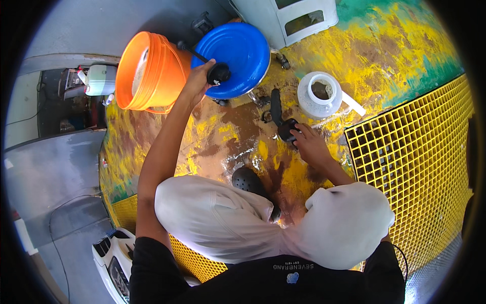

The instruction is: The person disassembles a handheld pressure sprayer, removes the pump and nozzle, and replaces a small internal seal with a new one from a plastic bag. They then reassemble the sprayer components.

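Note:
My left hand (197,80) is closed on a black rod with a round black cap (218,74) at its near end. That piece is over the seat of a blue round stool (242,50); whether it touches the seat I cannot tell. My right hand (310,143) has its fingers curled on the rounded end of a black tool with a handle (276,107), low at the floor. Just beyond my right hand stands a whitish plastic jug (313,108), its wide mouth uncapped and a white handle sticking out to the right.
An orange bucket (169,68) with something pale inside is left of the stool. A yellow grating (410,137) covers the right side. The yellow-brown floor (233,134) looks wet. A greenish container (100,81) stands far left, a pale step stool (306,25) at the back.

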Demonstrator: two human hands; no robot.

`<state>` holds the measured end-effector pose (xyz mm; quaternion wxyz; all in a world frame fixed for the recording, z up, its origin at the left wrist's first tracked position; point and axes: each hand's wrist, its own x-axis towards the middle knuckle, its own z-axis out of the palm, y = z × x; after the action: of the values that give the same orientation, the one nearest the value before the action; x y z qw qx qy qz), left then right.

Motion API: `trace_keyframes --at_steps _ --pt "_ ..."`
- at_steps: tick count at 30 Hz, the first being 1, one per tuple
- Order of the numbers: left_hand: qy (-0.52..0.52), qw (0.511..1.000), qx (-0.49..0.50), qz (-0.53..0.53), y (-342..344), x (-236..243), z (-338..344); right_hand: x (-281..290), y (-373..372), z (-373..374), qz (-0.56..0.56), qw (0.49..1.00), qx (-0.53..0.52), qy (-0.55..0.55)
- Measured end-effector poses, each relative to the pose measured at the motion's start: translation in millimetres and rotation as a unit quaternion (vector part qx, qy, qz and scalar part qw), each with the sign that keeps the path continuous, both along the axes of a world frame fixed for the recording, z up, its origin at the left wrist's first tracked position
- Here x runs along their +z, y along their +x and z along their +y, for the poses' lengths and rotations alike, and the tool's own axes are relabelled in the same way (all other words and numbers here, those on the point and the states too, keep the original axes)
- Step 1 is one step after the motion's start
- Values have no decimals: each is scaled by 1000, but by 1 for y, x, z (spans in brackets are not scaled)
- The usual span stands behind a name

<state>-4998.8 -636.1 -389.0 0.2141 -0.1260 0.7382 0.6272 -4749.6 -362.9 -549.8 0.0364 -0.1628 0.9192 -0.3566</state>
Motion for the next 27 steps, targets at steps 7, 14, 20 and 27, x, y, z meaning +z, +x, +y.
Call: trace_keyframes --at_steps 7,14,20,27 --pt "-59 997 -44 -34 -5 -18 6 -8 42 43 59 993 -62 77" --pt "-296 951 -88 24 -12 -16 7 -26 58 36 18 991 -98 91" --pt "-350 928 -123 43 -18 -9 -12 -29 53 28 -54 986 -78 136" --pt "-458 854 -110 219 -26 5 -16 -38 53 42 -69 988 -105 88"
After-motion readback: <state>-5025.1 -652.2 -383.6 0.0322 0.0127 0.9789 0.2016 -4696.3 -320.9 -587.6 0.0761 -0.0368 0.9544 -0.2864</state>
